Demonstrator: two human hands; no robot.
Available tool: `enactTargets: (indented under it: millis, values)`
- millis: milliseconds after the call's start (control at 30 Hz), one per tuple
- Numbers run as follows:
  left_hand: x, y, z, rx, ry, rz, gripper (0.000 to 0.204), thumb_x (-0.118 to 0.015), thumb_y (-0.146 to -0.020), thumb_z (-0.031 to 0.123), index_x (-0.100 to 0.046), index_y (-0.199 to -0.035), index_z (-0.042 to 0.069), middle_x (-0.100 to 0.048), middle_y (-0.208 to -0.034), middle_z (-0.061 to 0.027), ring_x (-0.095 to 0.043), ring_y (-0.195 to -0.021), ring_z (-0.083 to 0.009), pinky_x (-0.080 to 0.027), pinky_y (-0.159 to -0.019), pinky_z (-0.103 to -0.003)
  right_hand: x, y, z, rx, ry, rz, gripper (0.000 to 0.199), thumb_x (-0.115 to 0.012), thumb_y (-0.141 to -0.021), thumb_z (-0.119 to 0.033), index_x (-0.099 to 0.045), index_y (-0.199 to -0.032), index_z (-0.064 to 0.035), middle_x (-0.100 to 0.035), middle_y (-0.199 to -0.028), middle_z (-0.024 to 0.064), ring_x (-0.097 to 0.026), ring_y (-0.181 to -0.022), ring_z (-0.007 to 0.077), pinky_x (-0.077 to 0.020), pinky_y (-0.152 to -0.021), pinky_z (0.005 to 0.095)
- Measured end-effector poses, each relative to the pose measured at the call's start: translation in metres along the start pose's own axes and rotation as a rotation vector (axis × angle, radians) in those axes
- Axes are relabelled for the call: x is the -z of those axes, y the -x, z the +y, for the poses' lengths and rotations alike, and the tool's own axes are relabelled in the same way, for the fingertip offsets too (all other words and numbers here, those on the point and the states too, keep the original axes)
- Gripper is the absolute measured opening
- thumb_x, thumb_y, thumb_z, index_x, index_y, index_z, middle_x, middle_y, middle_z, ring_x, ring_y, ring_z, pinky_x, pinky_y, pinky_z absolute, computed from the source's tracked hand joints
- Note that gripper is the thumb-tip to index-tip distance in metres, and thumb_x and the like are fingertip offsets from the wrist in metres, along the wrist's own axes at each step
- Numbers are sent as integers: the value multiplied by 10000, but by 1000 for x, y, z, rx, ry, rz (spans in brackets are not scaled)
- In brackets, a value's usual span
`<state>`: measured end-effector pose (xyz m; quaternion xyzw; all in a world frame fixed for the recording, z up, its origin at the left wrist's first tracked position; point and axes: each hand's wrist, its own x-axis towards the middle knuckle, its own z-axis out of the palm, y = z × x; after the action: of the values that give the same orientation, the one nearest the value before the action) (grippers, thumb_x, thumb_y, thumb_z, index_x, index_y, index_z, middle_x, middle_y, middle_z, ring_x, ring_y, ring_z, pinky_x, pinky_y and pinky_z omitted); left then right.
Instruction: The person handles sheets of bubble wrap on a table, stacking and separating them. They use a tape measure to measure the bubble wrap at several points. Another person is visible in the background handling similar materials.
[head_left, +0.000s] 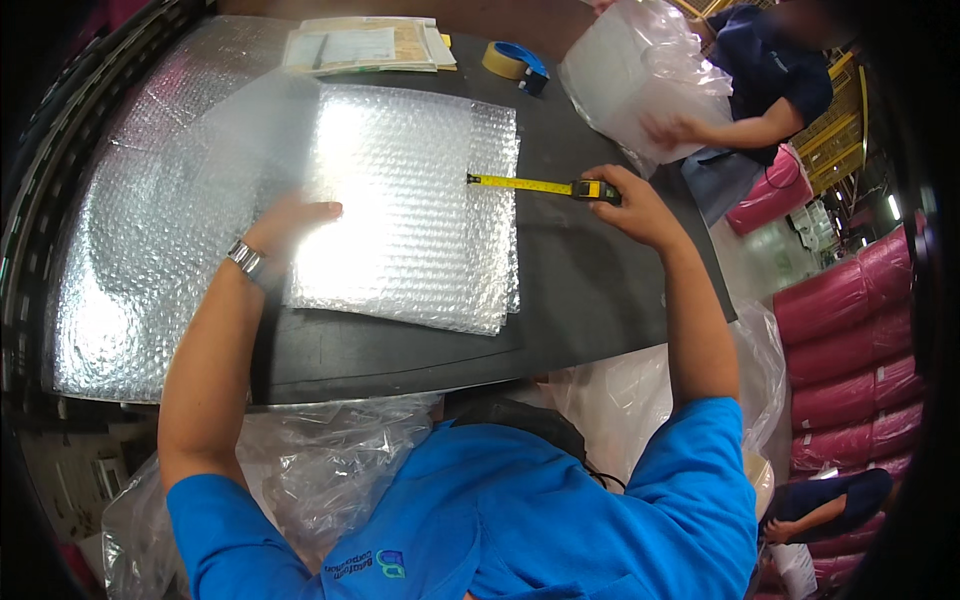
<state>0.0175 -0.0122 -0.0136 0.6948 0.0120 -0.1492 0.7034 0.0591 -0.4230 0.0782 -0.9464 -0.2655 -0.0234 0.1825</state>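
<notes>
A stack of clear bubble-wrap sheets (410, 220) lies flat on the dark table, bright with glare. At its left edge is my left hand (290, 230), with a metal watch on the wrist. The fingers are blurred, and the thumb reaches over the stack. A lifted, translucent plastic sheet (262, 135), also blurred, rises from this hand, which appears to grip its edge. My right hand (632, 205) is closed around a black and yellow tape measure (598, 191). Its yellow blade runs leftward, and its end hook rests over the stack's right part.
More bubble wrap (150, 230) covers the table's left side. Papers (365, 47) and tape rolls (515, 65) sit at the far edge. At the upper right, another person (765, 85) handles clear plastic. Loose plastic film (330, 460) hangs below the near edge; pink wrapped bundles (850, 330) stand right.
</notes>
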Motion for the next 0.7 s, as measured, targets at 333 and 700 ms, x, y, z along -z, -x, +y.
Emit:
enactTargets:
  millis: [333,700]
  values:
    - [-1,0,0,6,59,2,696,-697,-615,292,-417,-1170,-20,-556,-990,-122,-537,-909,-193,-456,-782,-341,-3,2,0,-62,17,-24,387,-573,-678,-164,-518,-1035,-25,-535,-983,114,-514,-947,232,-386,-835,307]
    - [3,-4,-4,17,42,-13,735,-716,-589,329,-424,-1168,-16,-560,-984,-123,-532,-931,-203,-448,-794,-349,-6,5,-1,-98,-8,-16,381,-578,-686,-150,-515,-1042,-28,-537,-969,104,-514,-925,209,-391,-816,301]
